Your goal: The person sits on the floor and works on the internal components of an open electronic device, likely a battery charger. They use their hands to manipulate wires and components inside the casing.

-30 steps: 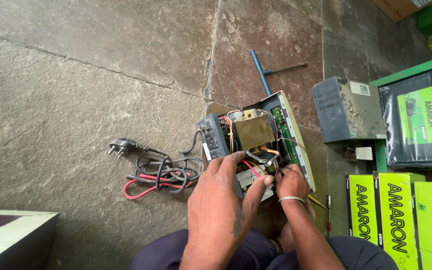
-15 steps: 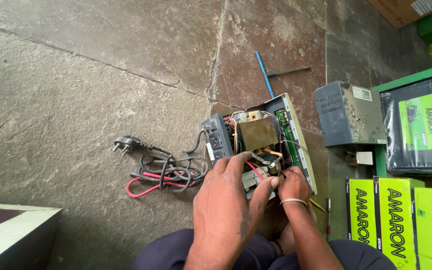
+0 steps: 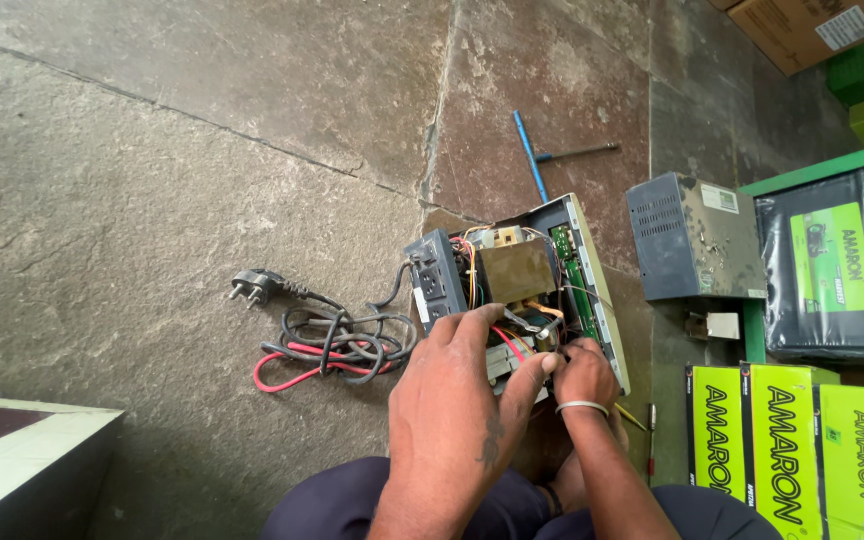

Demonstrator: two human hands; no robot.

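An opened power unit (image 3: pixel 592 262) lies on the stone floor, its casing off, showing a brown transformer (image 3: pixel 518 268), a green circuit board (image 3: pixel 570 270) and coloured wires. My left hand (image 3: pixel 457 400) rests over the unit's near end, fingers spread on the wiring and a grey part. My right hand (image 3: pixel 584 372), a metal bangle on its wrist, pinches at wires inside the unit's near right corner. What the fingertips grip is hidden.
A black mains cable with plug (image 3: pixel 257 287) and red lead (image 3: pixel 297 367) coils left of the unit. A blue-handled tool (image 3: pixel 529 153) lies behind it. The grey metal cover (image 3: pixel 692 238), a black battery (image 3: pixel 832 265) and green cartons (image 3: pixel 802 440) sit right. A pale ledge (image 3: pixel 22 460) is lower left.
Both hands stay in the unit's near end; my left fingers have shifted slightly over the wiring. The view has drifted a little.
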